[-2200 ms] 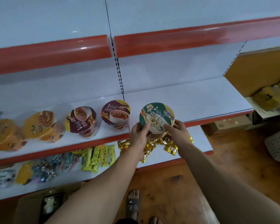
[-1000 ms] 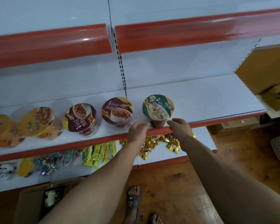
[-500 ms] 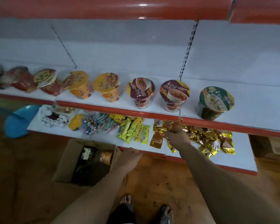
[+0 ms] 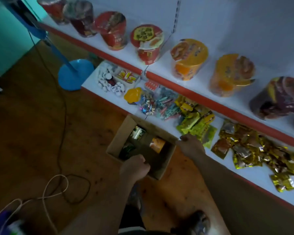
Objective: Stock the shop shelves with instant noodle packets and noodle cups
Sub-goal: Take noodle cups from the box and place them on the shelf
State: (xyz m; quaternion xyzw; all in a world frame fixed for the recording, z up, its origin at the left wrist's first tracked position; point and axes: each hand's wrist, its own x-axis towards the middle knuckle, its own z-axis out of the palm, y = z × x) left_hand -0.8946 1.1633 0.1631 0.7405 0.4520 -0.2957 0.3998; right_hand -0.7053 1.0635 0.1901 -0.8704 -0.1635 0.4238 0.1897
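Noodle stock waiting to go up sits in the cardboard box (image 4: 153, 128) on the floor at the person's feet. It is dim in there: an orange pack (image 4: 157, 144) and something green (image 4: 137, 133) show, not much more.

Nearest, a pale cord (image 4: 58, 189) loops over the boards to the person's left, and I reckon a step that way could snag it. The floor beside the box looks open enough otherwise.

The left hand (image 4: 136, 167) hangs over the box's near wall with fingers curled downward. I cannot tell whether they have closed on anything. The right hand (image 4: 190, 146) is at the box's far right corner, fingers loosely bent, and I cannot tell whether it touches the cardboard.

Just beyond, the lower shelf (image 4: 255, 175) juts out close to the box, with gold sachets (image 4: 255, 150) and yellow-green packets (image 4: 195, 122) lying near its front. A cup lifted straight up could brush those off.

Above runs the red edge strip (image 4: 193, 94) of the upper shelf (image 4: 165, 63), where noodle cups (image 4: 188, 60) stand in a row with narrow gaps. A careless reach could clip that lip or knock a neighbouring cup. Free shelf room is not in view.
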